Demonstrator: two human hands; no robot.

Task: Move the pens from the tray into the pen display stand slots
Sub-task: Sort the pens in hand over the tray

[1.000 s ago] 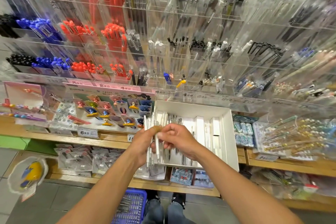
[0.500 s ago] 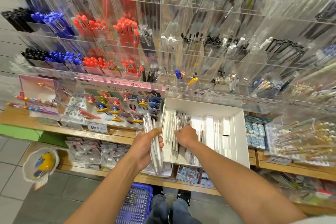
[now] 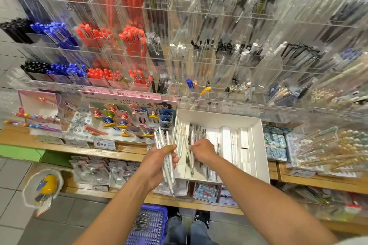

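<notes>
From the head camera, the person stood facing a clear acrylic pen display stand (image 3: 199, 49) whose slots held rows of blue, red, black and clear pens. Below it a white cardboard tray (image 3: 256, 145) sat on a wooden shelf (image 3: 127, 153), at the shelf's front edge.

The left hand (image 3: 159, 163) was curled round a bundle of clear white pens (image 3: 166, 157), held upright and slightly tilted just beside the tray's left wall, the thumb pressed across the barrels. The right hand (image 3: 203, 150) reached down into the left part of the tray, fingers bent onto the loose pens (image 3: 191, 135) lying lengthwise there; I could not tell whether it actually pinched one.

White boxes (image 3: 227, 141) lay in the middle and right compartments of the tray. To the tray's left stood a card of coloured clips (image 3: 127, 119) with a price tag (image 3: 104, 144) before it. A blue basket (image 3: 148, 225) stood on the floor by the person's feet.
</notes>
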